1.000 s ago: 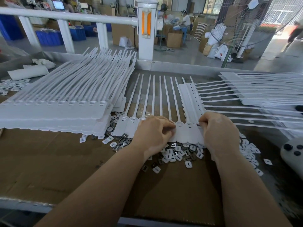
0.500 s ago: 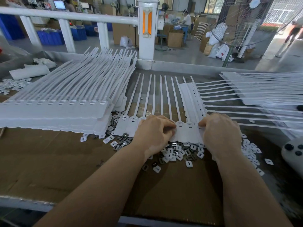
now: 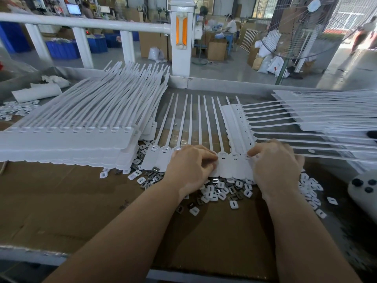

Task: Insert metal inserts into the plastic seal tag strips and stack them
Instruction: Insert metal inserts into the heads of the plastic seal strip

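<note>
The left hand [image 3: 190, 166] lies on the tag strip [image 3: 224, 164] with its fingers curled down, and the fingertips press on one of the flat tag heads. It may be pinching a small insert there, but the fingers hide it, so I cannot tell. The right hand [image 3: 274, 162] sits at the right end of the same strip. Its pointer finger sticks out and pushes on the last tag head, and the other fingers are bent over the strip's edge.

The strip lies flat on the brown cardboard [image 3: 81, 211], between the two hands, with its long thin tails pointing away from the person. Loose inserts [image 3: 222, 193] lie in a heap just below it, some white and some dark. A big stack of strips [image 3: 67, 135] sits to the left. More strips [image 3: 318, 119] are piled on the right, with their tails crossing over.

This looks like the step of pushing inserts into the tag heads, one slot at a time. Next, a hand needs to pick one small piece from the heap, turn it the right way, and press it into an open slot. When all slots are full, the strip can go on a stack.
</note>
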Demonstrator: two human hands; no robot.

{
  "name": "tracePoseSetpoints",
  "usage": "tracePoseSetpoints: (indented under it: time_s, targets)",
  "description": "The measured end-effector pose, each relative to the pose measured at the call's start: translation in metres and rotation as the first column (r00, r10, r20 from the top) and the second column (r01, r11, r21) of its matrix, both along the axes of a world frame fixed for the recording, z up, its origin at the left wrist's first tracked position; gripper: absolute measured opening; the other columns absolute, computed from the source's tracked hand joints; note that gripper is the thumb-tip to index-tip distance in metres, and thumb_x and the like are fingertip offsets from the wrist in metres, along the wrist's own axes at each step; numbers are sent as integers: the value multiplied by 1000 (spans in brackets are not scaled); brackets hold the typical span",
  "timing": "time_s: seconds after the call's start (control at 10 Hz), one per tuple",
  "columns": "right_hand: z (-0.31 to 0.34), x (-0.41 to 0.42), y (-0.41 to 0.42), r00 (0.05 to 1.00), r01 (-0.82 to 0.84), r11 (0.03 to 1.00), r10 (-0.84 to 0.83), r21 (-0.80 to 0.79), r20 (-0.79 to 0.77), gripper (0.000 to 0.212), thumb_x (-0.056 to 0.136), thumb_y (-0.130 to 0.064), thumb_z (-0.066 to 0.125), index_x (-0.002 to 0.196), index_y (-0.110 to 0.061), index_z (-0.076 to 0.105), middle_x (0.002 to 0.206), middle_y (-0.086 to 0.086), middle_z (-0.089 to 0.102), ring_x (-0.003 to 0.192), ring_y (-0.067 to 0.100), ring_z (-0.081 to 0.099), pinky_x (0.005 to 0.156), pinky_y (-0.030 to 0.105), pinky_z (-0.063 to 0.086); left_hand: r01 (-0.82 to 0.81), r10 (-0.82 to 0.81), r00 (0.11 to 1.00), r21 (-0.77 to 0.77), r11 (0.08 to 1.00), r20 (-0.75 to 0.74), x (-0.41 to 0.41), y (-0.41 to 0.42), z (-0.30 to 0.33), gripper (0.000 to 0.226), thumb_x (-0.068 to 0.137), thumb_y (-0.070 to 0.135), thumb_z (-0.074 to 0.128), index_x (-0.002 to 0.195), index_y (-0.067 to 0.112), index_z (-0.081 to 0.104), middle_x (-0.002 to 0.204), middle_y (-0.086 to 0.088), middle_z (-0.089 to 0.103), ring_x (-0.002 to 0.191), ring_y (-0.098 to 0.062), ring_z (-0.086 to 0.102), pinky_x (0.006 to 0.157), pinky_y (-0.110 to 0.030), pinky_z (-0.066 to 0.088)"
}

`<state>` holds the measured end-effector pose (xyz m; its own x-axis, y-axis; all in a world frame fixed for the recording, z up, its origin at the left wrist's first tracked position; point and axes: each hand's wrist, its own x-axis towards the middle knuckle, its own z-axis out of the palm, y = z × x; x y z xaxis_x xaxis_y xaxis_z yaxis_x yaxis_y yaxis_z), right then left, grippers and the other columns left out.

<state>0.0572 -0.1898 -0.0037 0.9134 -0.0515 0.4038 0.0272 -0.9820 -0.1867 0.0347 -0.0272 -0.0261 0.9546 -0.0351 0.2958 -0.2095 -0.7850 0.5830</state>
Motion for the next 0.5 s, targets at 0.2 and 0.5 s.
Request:
tracePoseSetpoints:
  time_s: [0.2,0.5]
  targets:
    - [-1,5,-3,1000,-12,995,10,96,12,28,82,-2,64,95,-26,71,121,2,58,115,22,47,97,43,30,2,-2,1000,-12,1000,-6,0,0,0,24,89,28,59,111,26,68,114,16,62,114,-9,46,105,-39,33]
    - [1,1,2,997,-48,996,43,-69,-70,27,85,-9,58,97,-31,69,118,-1,56,112,21,45,93,42,30,9,-9,1000,-2,1000,1,0,0,0,24,89,30,59,111,26,67,114,17,62,113,-8,45,105,-38,32]
